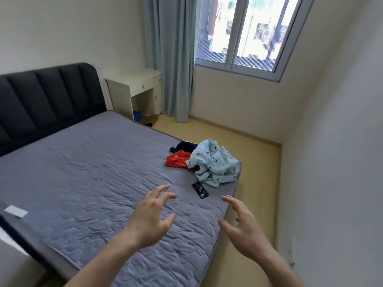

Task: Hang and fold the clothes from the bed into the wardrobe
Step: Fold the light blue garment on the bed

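Observation:
A crumpled light-blue patterned garment (215,164) lies at the far right corner of the grey quilted bed (93,172). A red garment (178,160) and a dark navy one (185,146) lie just left of and behind it. My left hand (151,220) hovers over the mattress with its fingers spread and slightly bent, holding nothing. My right hand (244,226) is held over the bed's right edge, fingers spread, empty too. Both hands are short of the clothes. No wardrobe is in view.
A black phone (200,189) lies on the bed between my hands and the clothes. A dark padded headboard (47,104) is at the left. A white desk (136,90), a curtain (172,65) and a window (248,32) stand behind. Yellow floor (255,154) runs along the bed's right side.

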Demonstrator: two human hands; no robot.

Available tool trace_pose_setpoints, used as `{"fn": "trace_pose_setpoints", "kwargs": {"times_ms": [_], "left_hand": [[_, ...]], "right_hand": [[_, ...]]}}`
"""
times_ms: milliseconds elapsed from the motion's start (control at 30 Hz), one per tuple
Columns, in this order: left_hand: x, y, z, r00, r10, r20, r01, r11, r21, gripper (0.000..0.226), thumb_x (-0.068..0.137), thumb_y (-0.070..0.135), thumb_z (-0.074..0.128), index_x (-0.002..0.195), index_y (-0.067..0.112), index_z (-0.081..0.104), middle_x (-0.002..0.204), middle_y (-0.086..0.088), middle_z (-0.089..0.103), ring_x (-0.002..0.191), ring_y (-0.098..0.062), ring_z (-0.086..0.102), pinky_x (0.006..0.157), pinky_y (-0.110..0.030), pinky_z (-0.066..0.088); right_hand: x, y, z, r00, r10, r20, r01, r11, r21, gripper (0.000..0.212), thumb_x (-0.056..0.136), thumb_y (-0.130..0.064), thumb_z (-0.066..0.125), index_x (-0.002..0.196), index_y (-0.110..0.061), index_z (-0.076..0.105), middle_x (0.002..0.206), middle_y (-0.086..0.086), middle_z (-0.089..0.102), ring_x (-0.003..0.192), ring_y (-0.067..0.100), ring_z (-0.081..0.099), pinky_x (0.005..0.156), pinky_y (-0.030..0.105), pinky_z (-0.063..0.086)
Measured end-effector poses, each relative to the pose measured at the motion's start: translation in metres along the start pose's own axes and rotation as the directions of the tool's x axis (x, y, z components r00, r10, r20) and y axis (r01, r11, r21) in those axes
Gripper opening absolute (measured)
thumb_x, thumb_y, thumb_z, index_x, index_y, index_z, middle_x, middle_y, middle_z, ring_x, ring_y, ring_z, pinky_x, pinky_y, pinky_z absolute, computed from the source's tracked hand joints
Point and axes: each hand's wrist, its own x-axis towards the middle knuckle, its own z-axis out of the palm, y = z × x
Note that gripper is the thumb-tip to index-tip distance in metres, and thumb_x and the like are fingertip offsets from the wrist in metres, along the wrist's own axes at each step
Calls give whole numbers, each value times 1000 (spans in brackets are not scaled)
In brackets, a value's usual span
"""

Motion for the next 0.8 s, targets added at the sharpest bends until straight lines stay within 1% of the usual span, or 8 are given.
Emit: {"fn": "trace_pose_setpoints", "kwargs": {"times_ms": [100, 200, 333, 433, 567, 700, 800], "left_hand": [[51, 28, 31, 999, -33, -18, 33, 999, -12, 49, 93, 43, 64, 139, 42, 49, 161, 20, 25, 149, -6, 26, 122, -31, 25], [91, 51, 56, 998, -56, -31, 55, 998, -30, 48, 92, 44, 64, 138, 43, 49, 160, 21, 26, 148, -5, 27, 122, -31, 27], [127, 63, 75, 989, -139, -54, 138, 990, -35, 48, 92, 45, 65, 138, 43, 50, 160, 20, 27, 148, -5, 26, 122, -32, 27], [141, 55, 76, 968, -238, -82, 235, 971, -39, 47, 91, 43, 67, 135, 43, 53, 159, 20, 29, 147, -6, 29, 121, -30, 28], [164, 31, 69, 925, -354, -138, 353, 935, -28, 44, 90, 44, 69, 132, 44, 54, 159, 20, 31, 144, -8, 35, 118, -29, 31], [191, 6, 77, 876, -459, -149, 457, 888, -53, 41, 91, 46, 68, 129, 45, 53, 159, 21, 29, 144, -9, 36, 115, -31, 34], [221, -7, 91, 856, -498, -139, 490, 867, -89, 42, 90, 43, 70, 129, 45, 53, 159, 17, 31, 145, -11, 37, 117, -31, 33]], "right_hand": [[44, 41, -35, 999, -4, 33, 5, 1000, -15, 57, 93, -30, 69, 139, -49, 43, 147, -28, 40, 135, -6, 38, 116, 28, 37], [88, 75, -68, 997, 12, 74, -9, 999, -41, 58, 93, -29, 69, 143, -43, 44, 149, -26, 39, 139, -1, 38, 116, 30, 38], [152, 94, -97, 989, -25, 144, 35, 997, -64, 59, 93, -28, 67, 145, -42, 44, 145, -28, 40, 135, -3, 39, 114, 26, 37], [198, 94, -100, 974, -65, 218, 80, 995, -58, 59, 92, -30, 67, 143, -46, 42, 144, -32, 39, 130, -8, 37, 110, 22, 35], [263, 90, -86, 937, -119, 329, 144, 988, -51, 57, 91, -36, 65, 140, -51, 41, 143, -34, 37, 129, -9, 39, 105, 18, 36], [311, 99, -73, 916, -103, 388, 125, 992, -34, 56, 89, -38, 63, 139, -51, 42, 143, -34, 37, 129, -9, 40, 105, 19, 37], [346, 112, -77, 902, -80, 425, 117, 991, -63, 53, 88, -38, 62, 128, -63, 39, 137, -38, 38, 125, -11, 42, 98, 15, 38]]}}
